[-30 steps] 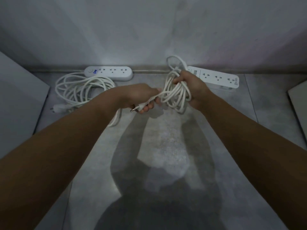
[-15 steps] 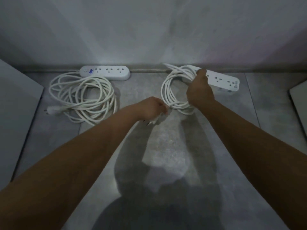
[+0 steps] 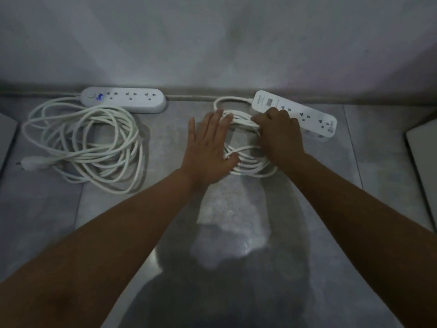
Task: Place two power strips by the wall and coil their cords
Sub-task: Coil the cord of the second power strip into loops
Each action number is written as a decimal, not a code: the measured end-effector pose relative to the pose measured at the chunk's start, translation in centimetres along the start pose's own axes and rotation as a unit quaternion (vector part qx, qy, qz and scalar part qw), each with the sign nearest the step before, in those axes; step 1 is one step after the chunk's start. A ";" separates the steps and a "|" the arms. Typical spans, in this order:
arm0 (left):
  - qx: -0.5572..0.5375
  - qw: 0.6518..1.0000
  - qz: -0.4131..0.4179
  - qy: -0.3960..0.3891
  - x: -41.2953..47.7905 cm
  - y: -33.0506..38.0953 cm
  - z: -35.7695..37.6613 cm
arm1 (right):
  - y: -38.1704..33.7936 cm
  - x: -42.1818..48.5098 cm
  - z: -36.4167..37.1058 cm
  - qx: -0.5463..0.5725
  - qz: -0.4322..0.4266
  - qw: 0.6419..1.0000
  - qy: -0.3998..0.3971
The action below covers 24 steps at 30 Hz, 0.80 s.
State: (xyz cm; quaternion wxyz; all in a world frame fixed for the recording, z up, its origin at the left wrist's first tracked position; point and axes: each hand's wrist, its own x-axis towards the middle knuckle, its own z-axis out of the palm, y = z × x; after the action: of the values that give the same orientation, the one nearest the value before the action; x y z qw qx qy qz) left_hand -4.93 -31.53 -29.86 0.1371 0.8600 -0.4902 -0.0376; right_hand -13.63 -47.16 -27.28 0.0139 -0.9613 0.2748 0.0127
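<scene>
left hand [image 3: 208, 147] lies flat, grip wide, on the coiled cord [image 3: 250, 168]; right hand [image 3: 281, 134] curls its grip round it.

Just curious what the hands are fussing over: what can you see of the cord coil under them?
The cord coil is white, plastic-looking cable in several loose loops, flat on the grey floor, joined to the angled right power strip. The left hand rests flat on its left side; the right hand holds its far loops with curled fingers.

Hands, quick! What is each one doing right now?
Left hand: open, fingers flat on the coiled cord.
Right hand: closed, fingers curled round the same cord.
</scene>
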 end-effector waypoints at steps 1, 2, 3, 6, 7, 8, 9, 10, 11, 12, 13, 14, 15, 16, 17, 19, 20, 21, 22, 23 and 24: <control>-0.002 1.000 -0.003 0.006 -0.1 0.0 0.2 | -0.2 -0.2 0.3 -0.019 0.013 1.000 0.014; -0.002 1.000 -0.003 0.015 0.0 0.0 0.3 | -0.3 -0.4 0.7 -0.033 0.021 0.999 0.034; -0.003 1.000 -0.001 0.028 0.2 -0.1 0.4 | -0.3 -0.4 1.0 -0.043 0.027 0.998 0.045; -0.026 0.998 -0.004 0.059 0.8 0.0 0.4 | 0.4 0.3 1.5 -0.037 0.030 0.999 0.016; -0.037 0.997 -0.012 0.066 0.8 0.3 0.6 | 0.7 0.5 1.5 -0.023 0.024 0.999 0.007; -0.045 0.996 -0.027 0.067 0.6 0.6 0.8 | 0.9 0.6 1.5 -0.002 0.021 1.000 0.006; -0.048 0.996 -0.044 0.067 0.4 1.0 1.0 | 1.1 0.4 1.6 0.015 0.016 1.000 0.022; -0.045 0.995 -0.061 0.070 0.2 1.3 1.2 | 1.1 -0.3 1.6 0.024 0.010 0.999 0.040; -0.038 0.994 -0.072 0.076 0.1 1.6 1.4 | 1.0 -1.2 1.7 0.036 0.005 0.998 0.056; -0.029 0.993 -0.080 0.080 0.0 1.9 1.5 | 0.7 -2.5 1.9 0.060 0.005 0.996 0.058; -0.024 0.993 -0.086 0.080 0.1 2.0 1.6 | 0.3 -4.0 2.2 0.093 0.011 0.994 0.053; -0.020 0.993 -0.088 0.078 0.1 2.1 1.6 | -0.2 -5.5 2.3 0.129 0.023 0.990 0.043; -0.015 0.993 -0.087 0.079 0.1 2.2 1.6 | -0.7 -6.8 2.5 0.157 0.037 0.986 0.040; -0.010 0.993 -0.084 0.082 0.1 2.2 1.6 | -1.0 -7.7 2.7 0.172 0.050 0.983 0.037; -0.005 0.993 -0.082 0.086 0.1 2.3 1.6 | -1.1 -7.9 2.8 0.175 0.056 0.982 0.036; -0.014 0.993 -0.085 0.084 -0.1 2.4 1.7 | -0.6 -6.9 2.9 0.152 0.049 0.987 0.022; -0.026 0.993 -0.091 0.072 -0.3 2.7 1.7 | 0.0 -6.1 3.0 0.135 0.039 0.990 0.008; -0.042 0.993 -0.100 0.053 -0.5 3.1 1.7 | 0.7 -5.3 3.1 0.122 0.027 0.992 -0.007; -0.058 0.992 -0.112 0.032 -0.9 3.6 1.6 | 1.4 -4.5 3.2 0.113 0.017 0.993 -0.025; -0.074 0.989 -0.126 0.013 -1.2 4.0 1.7 | 1.9 -4.0 3.3 0.108 0.006 0.993 -0.038; -0.090 0.986 -0.137 -0.001 -1.5 4.5 1.8 | 2.2 -3.8 3.3 0.104 -0.004 0.994 -0.046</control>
State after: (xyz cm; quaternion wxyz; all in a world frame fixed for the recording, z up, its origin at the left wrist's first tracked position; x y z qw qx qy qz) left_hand -9.77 -32.77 -30.47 0.2070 0.9033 -0.3620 -0.1005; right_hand -18.05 -46.97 -30.46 0.1265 -0.9541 0.2702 0.0278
